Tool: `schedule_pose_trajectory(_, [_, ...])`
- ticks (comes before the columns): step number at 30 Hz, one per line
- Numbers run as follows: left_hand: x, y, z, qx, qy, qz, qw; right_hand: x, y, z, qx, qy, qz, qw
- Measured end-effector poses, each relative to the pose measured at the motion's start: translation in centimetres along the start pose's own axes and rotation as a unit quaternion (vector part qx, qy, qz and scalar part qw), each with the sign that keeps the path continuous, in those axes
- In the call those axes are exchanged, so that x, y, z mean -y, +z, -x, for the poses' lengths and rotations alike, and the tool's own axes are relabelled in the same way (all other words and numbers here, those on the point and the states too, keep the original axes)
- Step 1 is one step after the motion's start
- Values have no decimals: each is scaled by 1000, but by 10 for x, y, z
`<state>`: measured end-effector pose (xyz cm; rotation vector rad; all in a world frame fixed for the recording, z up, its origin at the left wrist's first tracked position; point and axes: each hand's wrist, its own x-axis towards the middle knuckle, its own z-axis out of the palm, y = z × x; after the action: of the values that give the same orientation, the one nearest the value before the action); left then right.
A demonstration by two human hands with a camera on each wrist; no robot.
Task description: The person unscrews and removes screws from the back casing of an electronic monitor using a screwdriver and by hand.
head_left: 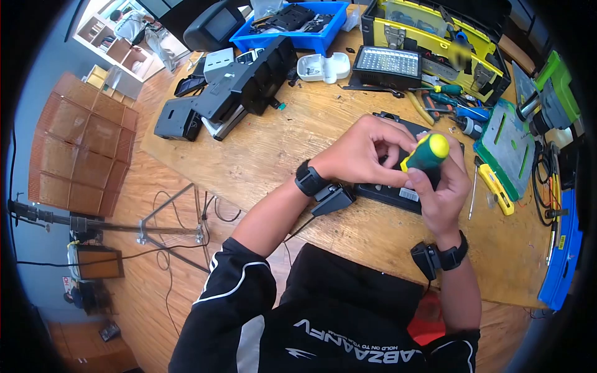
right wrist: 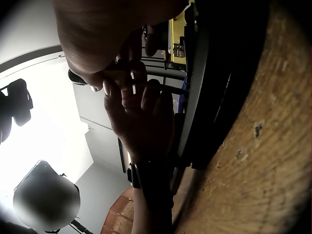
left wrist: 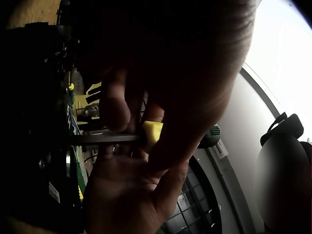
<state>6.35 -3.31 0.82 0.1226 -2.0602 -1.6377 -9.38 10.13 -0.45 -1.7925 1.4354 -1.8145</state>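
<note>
A screwdriver [head_left: 429, 152] with a green and yellow handle stands roughly upright over a black device [head_left: 388, 196]. My right hand [head_left: 446, 193] holds the handle from the right, thumb against its side. From the left, my left hand [head_left: 364, 152] pinches the screwdriver around the handle's lower end. The left wrist view shows the yellow collar [left wrist: 153, 132] between fingers and the dark shaft [left wrist: 107, 138] running to the device. In the right wrist view the shaft [right wrist: 163, 88] also reaches the device's face. The tip is lost in shadow. A white barcode label [head_left: 408, 194] sits on the device's near edge.
Black housings [head_left: 217, 96] lie at the left. Behind stand a blue bin [head_left: 320, 42] of parts, a bit case [head_left: 387, 64] and a yellow toolbox [head_left: 429, 46]. Pliers, a yellow cutter [head_left: 495, 189] and a green-edged plate [head_left: 507, 146] lie to the right.
</note>
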Motion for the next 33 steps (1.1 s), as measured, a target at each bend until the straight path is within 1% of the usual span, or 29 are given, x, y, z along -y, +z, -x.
schedule_pose_trajectory(1, [1,-1,1,2,0,4,1000,1,-1,0,0,2,4,1000])
schedule_pose_trajectory(3, [3,-2,1,-19,30,-26,999,1,-2,1,1,4,-2,1000])
schedule_pose_trajectory(4, [5,1,-1,-54,63,-28,996,-2,-2,2,-23,7,-4,1000])
schedule_pose_trajectory(5, [11,-1,-4,-77,109,-71,989,-2,-4,0,-24,8,-1,1000])
schedule_pose_trajectory(7, [13,-4,-6,-137,102,-92,981,1,-6,-4,-73,30,-24,997])
schedule_pose_trajectory(9, [13,-4,-7,-196,58,-93,975,-7,-11,-7,-91,38,-26,995])
schedule_pose_trajectory(11, [7,-3,-7,-208,6,-93,974,-13,-15,-10,-129,72,67,987])
schedule_pose_trajectory(12, [8,-3,-8,-207,6,-92,974,-11,-17,-13,-128,76,103,983])
schedule_pose_trajectory(14, [11,-2,-9,-234,-1,-120,965,-14,-19,-15,-128,89,120,980])
schedule_pose_trajectory(16, [9,-1,-9,-233,0,-121,965,-17,-20,-16,-125,102,143,977])
schedule_pose_trajectory(26, [10,2,-9,-213,8,-129,968,-24,-21,-15,-106,102,155,977])
schedule_pose_trajectory(28, [11,2,-9,-214,10,-130,968,-27,-21,-14,-88,74,192,975])
schedule_pose_trajectory(29, [12,1,-9,-211,14,-135,968,-27,-20,-14,-88,74,192,975])
schedule_pose_trajectory(31, [11,1,-9,-208,19,-139,968,-24,-18,-14,-49,90,226,969])
schedule_pose_trajectory(32, [8,2,-9,-208,9,-134,969,-25,-18,-13,-49,90,226,969])
schedule_pose_trajectory(33, [7,2,-9,-208,-1,-129,969,-28,-19,-11,-23,80,264,961])
